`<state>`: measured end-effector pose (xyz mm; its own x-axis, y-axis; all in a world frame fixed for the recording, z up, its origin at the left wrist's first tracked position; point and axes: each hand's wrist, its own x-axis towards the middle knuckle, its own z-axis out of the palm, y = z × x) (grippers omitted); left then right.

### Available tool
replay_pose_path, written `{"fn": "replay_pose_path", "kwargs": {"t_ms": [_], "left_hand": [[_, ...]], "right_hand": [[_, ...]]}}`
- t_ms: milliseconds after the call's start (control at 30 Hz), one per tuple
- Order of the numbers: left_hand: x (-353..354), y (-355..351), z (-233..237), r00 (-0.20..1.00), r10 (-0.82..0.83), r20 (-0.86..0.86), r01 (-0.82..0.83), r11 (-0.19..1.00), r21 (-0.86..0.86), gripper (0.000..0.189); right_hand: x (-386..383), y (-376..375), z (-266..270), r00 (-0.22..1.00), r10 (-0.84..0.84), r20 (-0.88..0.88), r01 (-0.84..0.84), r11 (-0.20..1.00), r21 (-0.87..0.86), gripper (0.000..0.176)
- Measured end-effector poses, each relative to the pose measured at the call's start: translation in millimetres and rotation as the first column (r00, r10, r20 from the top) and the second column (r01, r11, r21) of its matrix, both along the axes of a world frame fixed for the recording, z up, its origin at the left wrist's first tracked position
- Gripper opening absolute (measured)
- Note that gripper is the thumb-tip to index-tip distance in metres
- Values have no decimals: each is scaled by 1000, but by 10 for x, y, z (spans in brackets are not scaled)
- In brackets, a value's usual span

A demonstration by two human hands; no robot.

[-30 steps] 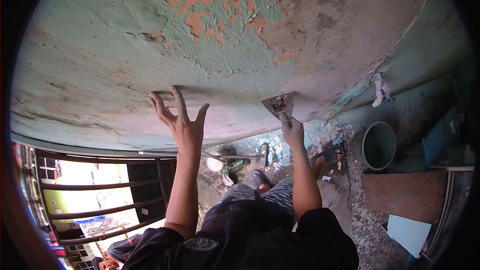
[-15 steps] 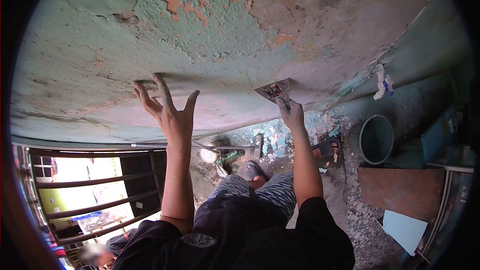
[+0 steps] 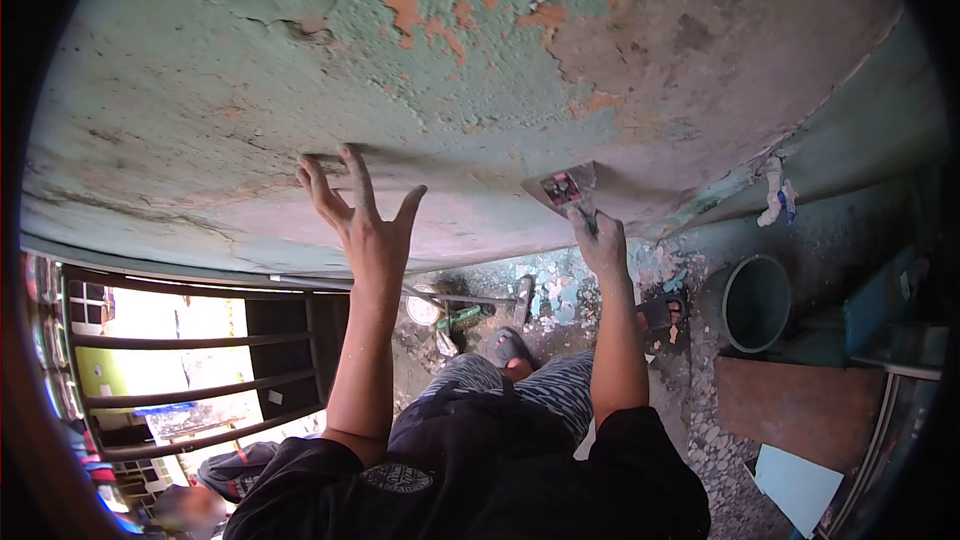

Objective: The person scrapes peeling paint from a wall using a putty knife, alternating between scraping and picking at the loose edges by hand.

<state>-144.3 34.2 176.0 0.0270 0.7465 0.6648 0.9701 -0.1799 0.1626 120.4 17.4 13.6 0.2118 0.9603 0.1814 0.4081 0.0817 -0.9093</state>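
My left hand point(image 3: 367, 220) is spread against the green painted wall point(image 3: 250, 90), fingertips on its surface and nothing held. My right hand point(image 3: 602, 240) grips a triangular scraper point(image 3: 565, 188) by its handle, the wide blade lying against the wall. Above the scraper, orange patches point(image 3: 405, 0) show through the peeling green paint. A bare greyish area of wall extends to the upper right.
A faucet point(image 3: 773, 195) juts from the wall at right, above a round bucket point(image 3: 757, 304). A brown board point(image 3: 790, 405) and a white sheet point(image 3: 797, 485) lie at lower right. Paint flakes litter the floor. A person point(image 3: 190, 510) is beyond the window bars point(image 3: 200, 342).
The view has shifted, so wall and hands appear farther right. The scraper blade is tilted a little differently against the wall. My left hand keeps its spread pose.
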Motion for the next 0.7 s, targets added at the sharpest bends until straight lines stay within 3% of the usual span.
{"fn": "replay_pose_path", "kwargs": {"t_ms": [133, 200, 333, 600, 667, 700], "left_hand": [[-17, -1, 15, 1000, -4, -9, 4, 1000, -25, 105], [7, 8, 18, 999, -22, -39, 23, 999, 22, 106], [6, 5, -1, 1000, -21, 1, 21, 1000, -3, 106], [-9, 15, 0, 999, -17, -37, 17, 1000, 13, 104], [-11, 39, -18, 999, -37, 22, 36, 999, 19, 100], [-17, 33, -22, 999, -34, 22, 34, 999, 18, 98]], "right_hand": [[-75, -48, -198, 994, -20, -105, 20, 1000, 4, 47], [-74, 16, -184, 993, -21, -116, -1, 983, -186, 47], [-128, 46, -189, 986, -21, -166, -10, 983, -186, 51], [-306, -429, -840, 972, -152, -178, 105, 962, -251, 49], [-320, -635, -842, 814, -264, -517, -3, 888, -459, 45], [-349, -748, -777, 748, -317, -583, 7, 882, -470, 41]]}}
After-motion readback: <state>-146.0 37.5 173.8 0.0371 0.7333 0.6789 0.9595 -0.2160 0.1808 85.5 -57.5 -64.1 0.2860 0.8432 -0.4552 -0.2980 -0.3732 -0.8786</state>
